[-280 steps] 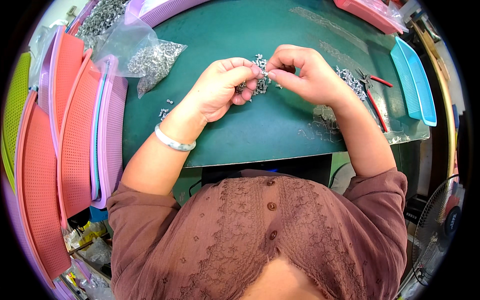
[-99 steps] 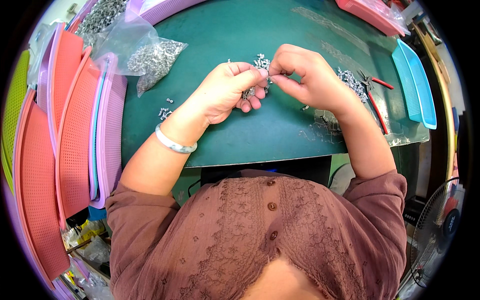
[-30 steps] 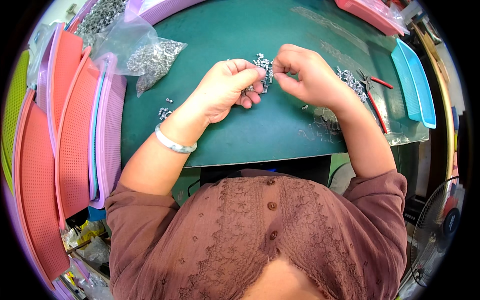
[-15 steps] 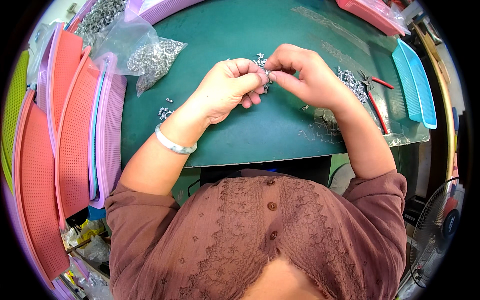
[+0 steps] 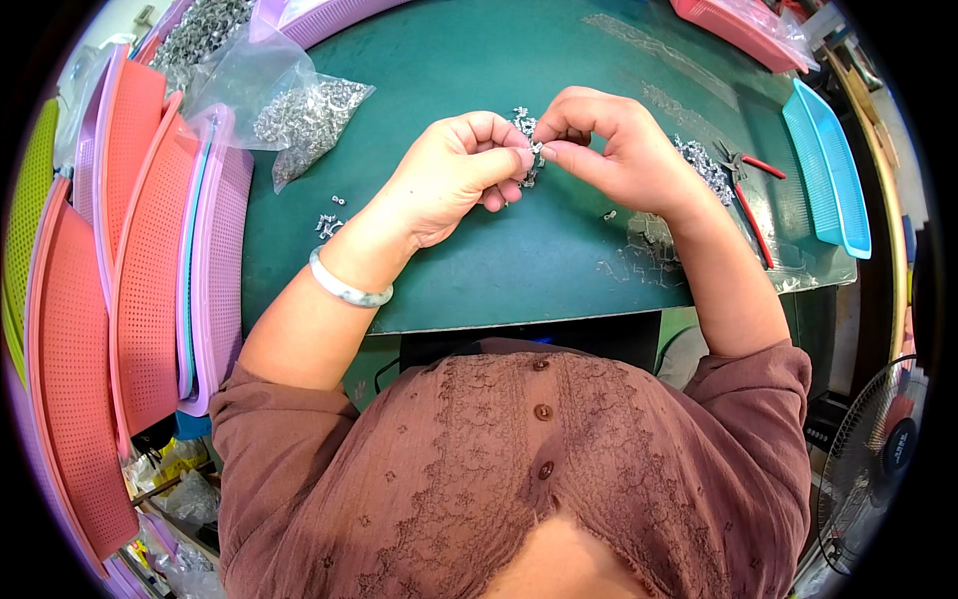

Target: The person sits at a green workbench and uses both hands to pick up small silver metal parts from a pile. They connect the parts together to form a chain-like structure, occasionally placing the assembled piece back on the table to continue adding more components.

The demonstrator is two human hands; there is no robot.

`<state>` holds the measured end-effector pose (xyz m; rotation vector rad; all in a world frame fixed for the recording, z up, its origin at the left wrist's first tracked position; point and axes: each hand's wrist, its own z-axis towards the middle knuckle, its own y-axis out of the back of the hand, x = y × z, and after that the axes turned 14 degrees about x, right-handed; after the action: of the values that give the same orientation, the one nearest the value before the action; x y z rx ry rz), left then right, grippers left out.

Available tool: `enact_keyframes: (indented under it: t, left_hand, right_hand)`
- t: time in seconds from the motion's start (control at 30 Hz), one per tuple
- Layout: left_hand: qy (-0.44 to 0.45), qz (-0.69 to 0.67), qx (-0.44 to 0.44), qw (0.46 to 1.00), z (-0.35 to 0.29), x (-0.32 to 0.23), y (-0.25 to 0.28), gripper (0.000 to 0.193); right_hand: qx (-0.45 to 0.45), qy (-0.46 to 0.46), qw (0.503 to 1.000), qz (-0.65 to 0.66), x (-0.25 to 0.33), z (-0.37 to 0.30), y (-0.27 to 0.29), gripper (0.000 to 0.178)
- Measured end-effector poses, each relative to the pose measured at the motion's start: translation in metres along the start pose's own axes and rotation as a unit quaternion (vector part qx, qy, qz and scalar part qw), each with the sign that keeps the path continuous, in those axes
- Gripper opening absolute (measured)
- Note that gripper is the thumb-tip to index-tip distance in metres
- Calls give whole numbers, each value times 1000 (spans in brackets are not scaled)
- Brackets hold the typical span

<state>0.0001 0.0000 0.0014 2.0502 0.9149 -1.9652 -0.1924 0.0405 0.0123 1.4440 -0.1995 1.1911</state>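
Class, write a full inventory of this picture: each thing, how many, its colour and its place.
Metal part: apparently one, silver, centre
Loose metal pieces: many, silver, piled centre and near pliers, few at left
Pliers: one, red-handled, table's right
Blue basket: one, right edge
Pink basket: one, far right
Plastic bag: one, clear, silver pieces inside, upper left
Upright baskets: several, coral, purple, green, left
Purple basket: one, far left
Table: one, green, centre
Fan: one, dark, lower right
Bangle: one, pale, left wrist
Top: one, brown, worn
Left hand: one, bare, pinching metal part
Right hand: one, bare, fingertips at metal part
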Motion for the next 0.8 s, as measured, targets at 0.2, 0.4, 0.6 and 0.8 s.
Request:
enact_keyframes:
  t: [0.2, 0.4, 0.6, 0.8]
  left_hand:
    - [1, 4, -3, 1000, 0, 0, 0, 6]
    - [-6, -1, 1, 1000, 1, 1, 0, 6]
    - [-18, -48, 9, 999, 0, 0, 4, 5]
    - [-30, -119, 37, 992, 1, 0, 10, 8]
  right_hand:
    - [1, 3, 1000, -9, 1, 0, 1, 9]
    - [-1, 6, 1000, -14, 2, 0, 1, 9]
    - [-28, -36, 999, -27, -2, 0, 7, 9]
    - [22, -105, 984, -142, -20, -3, 6, 10]
